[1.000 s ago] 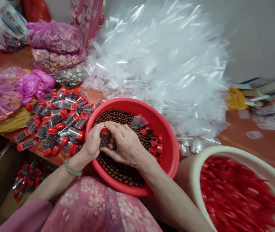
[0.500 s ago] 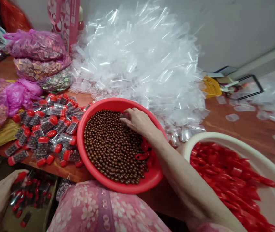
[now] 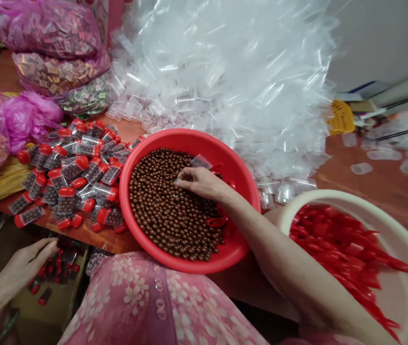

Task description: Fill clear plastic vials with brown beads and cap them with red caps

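My right hand (image 3: 202, 183) is inside a red basin (image 3: 188, 267), low over many small brown balls (image 3: 168, 215). Its thumb and fingertips are pinched together; what they hold, if anything, is too small to make out. Behind its knuckles lies a clear plastic case (image 3: 201, 162). Small red plastic pieces (image 3: 216, 222) rest by the wrist. My left hand (image 3: 28, 268) hangs over a cardboard box (image 3: 51, 314) at lower left, fingers stretched out with no object visible in them. Below it, several red-capped cases filled with dark balls (image 3: 45, 296) lie in the box.
Filled red-capped cases (image 3: 65, 200) are heaped left of the basin. A large pile of clear empty cases (image 3: 225, 81) rises behind it. At right stands a white tub (image 3: 308, 199) of red plastic pieces (image 3: 344, 254). Pink bags (image 3: 53, 33) and a yellow basket (image 3: 342, 116) lie farther back.
My left hand has let go of a red-capped case above the box, and its fingers have straightened. My right hand has shifted nearer the middle of the balls; the clear case now shows behind it.
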Tool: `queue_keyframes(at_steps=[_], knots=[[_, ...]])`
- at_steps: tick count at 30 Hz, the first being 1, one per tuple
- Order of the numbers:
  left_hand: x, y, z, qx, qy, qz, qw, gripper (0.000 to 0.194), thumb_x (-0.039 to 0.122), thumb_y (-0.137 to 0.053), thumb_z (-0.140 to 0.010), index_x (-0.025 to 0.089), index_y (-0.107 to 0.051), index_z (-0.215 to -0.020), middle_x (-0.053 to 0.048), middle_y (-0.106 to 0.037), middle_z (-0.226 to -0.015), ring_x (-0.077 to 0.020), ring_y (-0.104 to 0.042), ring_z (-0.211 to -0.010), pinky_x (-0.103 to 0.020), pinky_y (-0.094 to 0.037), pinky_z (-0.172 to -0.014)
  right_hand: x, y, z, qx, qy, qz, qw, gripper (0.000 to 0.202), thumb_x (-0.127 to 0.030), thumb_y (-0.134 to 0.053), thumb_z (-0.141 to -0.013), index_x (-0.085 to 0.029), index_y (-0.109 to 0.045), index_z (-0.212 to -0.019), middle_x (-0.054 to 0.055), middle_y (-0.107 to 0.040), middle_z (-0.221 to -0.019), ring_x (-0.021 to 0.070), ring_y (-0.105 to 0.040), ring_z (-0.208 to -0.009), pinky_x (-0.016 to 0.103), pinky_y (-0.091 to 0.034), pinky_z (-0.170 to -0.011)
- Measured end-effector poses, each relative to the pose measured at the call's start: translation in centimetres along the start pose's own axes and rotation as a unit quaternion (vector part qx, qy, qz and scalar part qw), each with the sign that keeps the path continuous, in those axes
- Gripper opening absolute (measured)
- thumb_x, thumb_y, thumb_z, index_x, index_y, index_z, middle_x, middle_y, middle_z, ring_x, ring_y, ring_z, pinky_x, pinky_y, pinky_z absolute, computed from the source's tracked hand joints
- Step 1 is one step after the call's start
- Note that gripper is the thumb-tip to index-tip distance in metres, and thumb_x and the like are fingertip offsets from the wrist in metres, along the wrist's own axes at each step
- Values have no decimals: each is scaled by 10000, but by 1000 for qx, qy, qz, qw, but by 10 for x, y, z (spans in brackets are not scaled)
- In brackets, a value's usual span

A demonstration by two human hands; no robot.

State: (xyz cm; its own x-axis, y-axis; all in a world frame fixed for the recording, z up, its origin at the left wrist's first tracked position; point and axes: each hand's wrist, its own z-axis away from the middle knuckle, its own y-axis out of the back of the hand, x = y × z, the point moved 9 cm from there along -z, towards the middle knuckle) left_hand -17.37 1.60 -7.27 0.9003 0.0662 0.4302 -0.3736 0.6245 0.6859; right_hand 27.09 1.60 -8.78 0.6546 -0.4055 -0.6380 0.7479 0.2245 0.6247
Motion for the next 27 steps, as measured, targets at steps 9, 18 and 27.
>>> queue_keyframes(at_steps=[9,18,27], knots=[[201,-8,27,76,-410,116,902,198,246,-624,-878,181,-711,-1043,-48,-735,-879,-144,-676,-774,-236,-533,-738,-7,-44,15,-94,-36,-224,969,161,-322,-704,-607,-182,-626,-606,-32,-580,-589,102,-476,-582,260,-393,-608],[278,-58,-3,76,-519,9,851,395,240,-686,-836,102,-569,-1187,-145,-633,-1164,-258,-580,-1097,-432,-501,-982,-18,-61,26,-136,-88,-435,886,232,-312,-757,-519,-163,-595,-591,-37,-554,-539,61,-481,-464,186,-419,-425],[297,-52,-25,46,-489,161,856,120,152,-582,-893,154,-649,-992,-72,-682,-1030,-164,-635,-964,-304,-504,-898,-23,-50,27,-133,-49,-492,859,363,-410,-830,-558,-156,-613,-700,-10,-630,-580,72,-548,-474,187,-471,-464]])
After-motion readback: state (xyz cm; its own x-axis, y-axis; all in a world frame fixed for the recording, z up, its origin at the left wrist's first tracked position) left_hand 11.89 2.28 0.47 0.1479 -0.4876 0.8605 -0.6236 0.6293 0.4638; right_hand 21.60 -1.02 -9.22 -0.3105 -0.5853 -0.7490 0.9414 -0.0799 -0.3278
